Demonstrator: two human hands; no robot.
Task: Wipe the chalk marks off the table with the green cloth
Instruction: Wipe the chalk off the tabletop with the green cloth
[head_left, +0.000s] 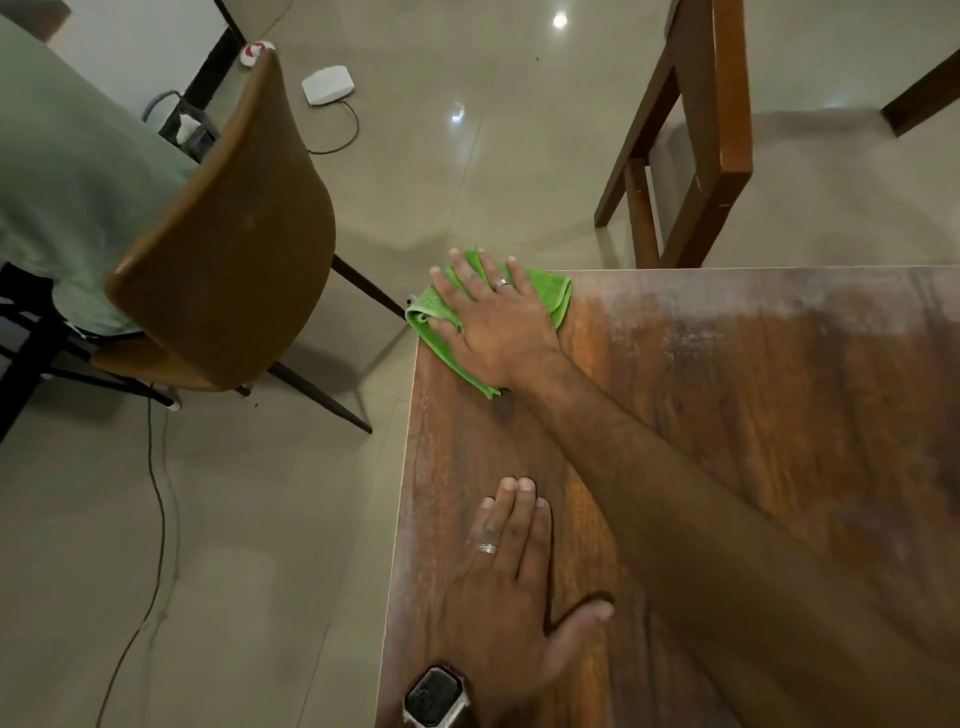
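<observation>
Shiny beige tile floor (260, 519) fills most of the shot, w/ the wooden table (727, 415) taking the lower right. Whitish chalk haze (701, 306) sits along the table's far edge. Right hand (498, 327) lies flat, fingers spread, pressing the green cloth (441, 312) onto the table's top left corner, cloth hanging a bit over the edge. Left hand (509, 587) rests flat on the wood near bottom center, holding nothing, watch (436, 696) on its wrist. Brown chair (234, 249) upper left.

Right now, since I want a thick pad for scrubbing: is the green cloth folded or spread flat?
Folded: the green cloth shows doubled layers at its edges under the right hand.
</observation>
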